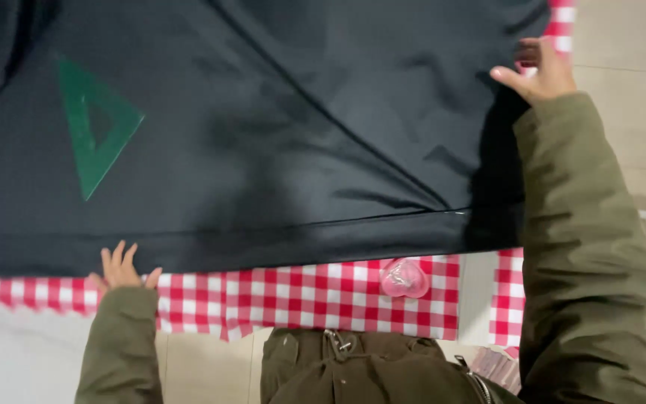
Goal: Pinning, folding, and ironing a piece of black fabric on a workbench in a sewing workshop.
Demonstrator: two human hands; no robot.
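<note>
Checked worktop [300, 299]: left hand [120, 271] flat, fingers spread; right hand [538, 73] pinching black fabric [300, 135] — even tension keeps it smooth.

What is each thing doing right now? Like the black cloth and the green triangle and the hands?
Black cloth: spread over the table, a few creases.
Green triangle ruler: lying flat on the cloth.
Checked tablecloth: under the cloth, edge hanging down.
Pink clear piece: resting on the tablecloth.
Left hand: flat, fingers spread at the cloth's near edge.
Right hand: at the cloth's far right edge; grip unclear.
</note>
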